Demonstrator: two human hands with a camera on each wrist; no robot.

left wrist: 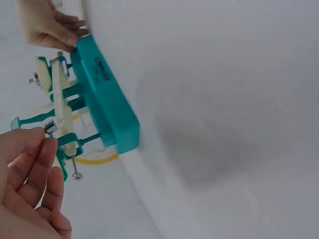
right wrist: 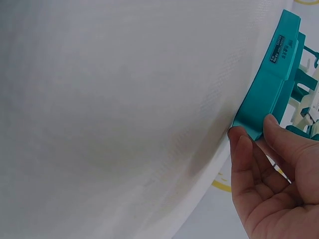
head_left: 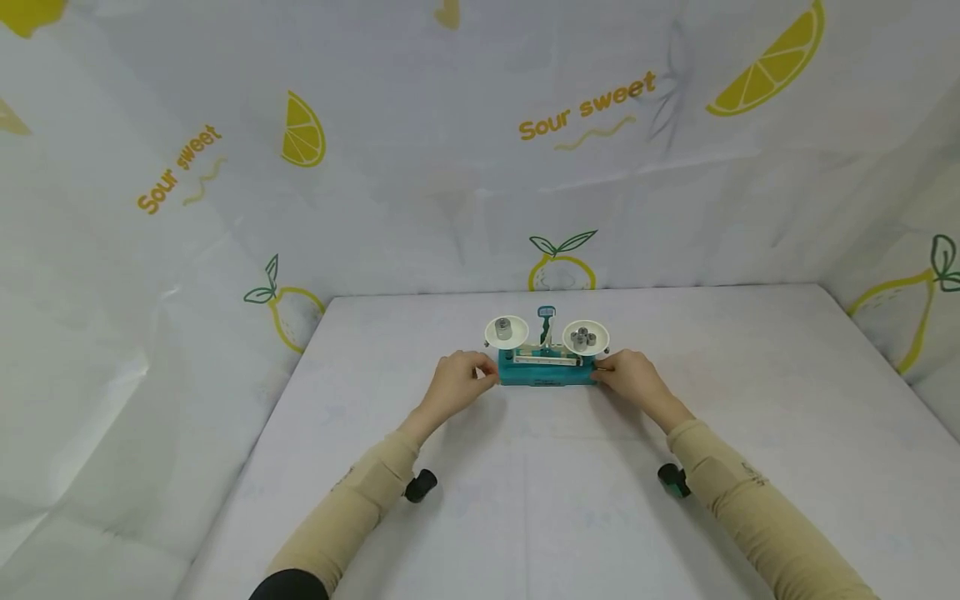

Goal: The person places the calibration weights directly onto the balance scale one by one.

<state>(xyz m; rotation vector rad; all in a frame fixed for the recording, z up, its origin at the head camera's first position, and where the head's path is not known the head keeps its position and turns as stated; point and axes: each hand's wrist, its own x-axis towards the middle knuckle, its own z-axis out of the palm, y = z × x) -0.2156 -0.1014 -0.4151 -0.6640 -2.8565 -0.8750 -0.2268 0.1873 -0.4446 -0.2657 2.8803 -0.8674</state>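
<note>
A teal balance scale [head_left: 547, 377] with two cream pans stands on the table. One larger metal weight [head_left: 503, 328] sits on its left pan, and several small weights [head_left: 582, 337] are grouped on the right pan. Close to the scale's left end, my left hand [head_left: 461, 381] has thumb and index together, pinching a small metal weight [left wrist: 51, 126]; the head view does not show this weight. My right hand [head_left: 633, 379] grips the right end of the teal base [right wrist: 271, 84], thumb on top and curled fingers at the end face.
A pale cloth covers the table [head_left: 525, 483], and a lemon-printed sheet [head_left: 420, 192] rises behind it and at the sides. Small dark cameras [head_left: 421, 486] are strapped under both sleeved forearms.
</note>
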